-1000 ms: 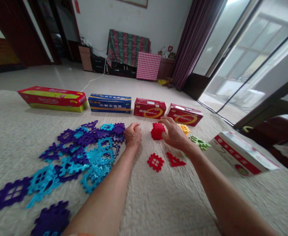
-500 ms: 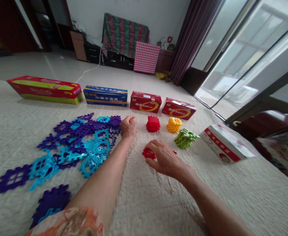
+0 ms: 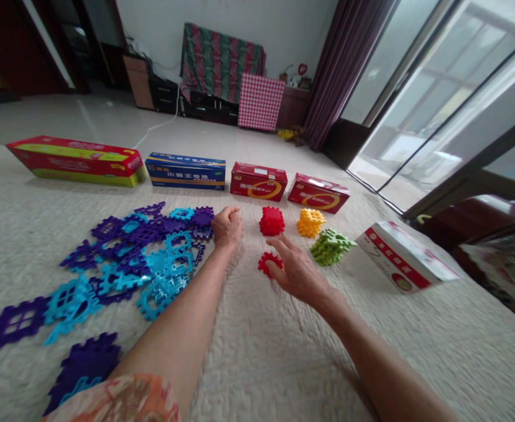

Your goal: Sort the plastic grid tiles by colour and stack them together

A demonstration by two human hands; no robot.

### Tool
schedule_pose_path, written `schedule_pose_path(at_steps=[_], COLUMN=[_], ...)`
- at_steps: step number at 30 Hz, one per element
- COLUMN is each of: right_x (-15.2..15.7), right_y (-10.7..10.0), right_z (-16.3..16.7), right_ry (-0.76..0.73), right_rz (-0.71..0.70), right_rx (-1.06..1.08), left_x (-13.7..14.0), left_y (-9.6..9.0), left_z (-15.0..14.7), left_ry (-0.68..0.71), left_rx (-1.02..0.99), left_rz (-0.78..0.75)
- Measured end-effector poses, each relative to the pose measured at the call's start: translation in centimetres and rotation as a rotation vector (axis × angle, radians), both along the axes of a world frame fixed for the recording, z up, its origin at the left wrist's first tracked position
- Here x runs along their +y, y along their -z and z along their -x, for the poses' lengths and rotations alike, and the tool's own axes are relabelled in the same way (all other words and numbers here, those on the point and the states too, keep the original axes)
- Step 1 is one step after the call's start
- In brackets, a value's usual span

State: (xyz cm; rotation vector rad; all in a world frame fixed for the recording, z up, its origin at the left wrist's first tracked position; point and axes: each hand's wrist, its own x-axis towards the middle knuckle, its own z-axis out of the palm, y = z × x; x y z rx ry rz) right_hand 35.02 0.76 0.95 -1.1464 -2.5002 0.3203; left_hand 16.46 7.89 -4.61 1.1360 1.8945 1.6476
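Note:
My left hand (image 3: 227, 228) rests closed on the quilted cover, at the right edge of a pile of purple pieces (image 3: 147, 234) and light-blue pieces (image 3: 165, 261). Its curled fingers hide whatever may be inside. My right hand (image 3: 295, 266) holds a red toothed building piece (image 3: 266, 264), with the thumb over it and the fingers reaching past. Just beyond it stands a stack of red pieces (image 3: 272, 221). To the right are a yellow stack (image 3: 311, 223) and a leaning green stack (image 3: 331, 247).
Along the back stand a long red-and-yellow box (image 3: 77, 161), a blue box (image 3: 186, 171) and two red boxes (image 3: 258, 181). A white-and-red box (image 3: 405, 255) sits at right. More purple pieces (image 3: 84, 369) lie by my left forearm.
My right hand has moved slightly forward with the red piece, toward the red stack, and its fingers have lifted and straightened somewhat. My left hand stays in place.

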Motion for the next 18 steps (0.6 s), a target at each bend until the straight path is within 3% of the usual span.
schedule_pose_path(at_steps=[2,9,18], right_x=[0.1,-0.4,0.6], right_y=[0.2,-0.3,-1.0], right_z=[-0.2,-0.4,-0.4], right_ry=[-0.023,0.021,-0.083], right_rz=[-0.045,0.010,-0.037], right_rx=[-0.032,-0.219,-0.092], left_x=[0.0,0.2,0.3], left_y=[-0.1,0.1,0.5], left_z=[0.0,0.0,0.0], left_ry=[0.006,-0.001,0.006], left_rx=[-0.009,-0.020,-0.015], left_rz=[-0.001,-0.009,0.012])
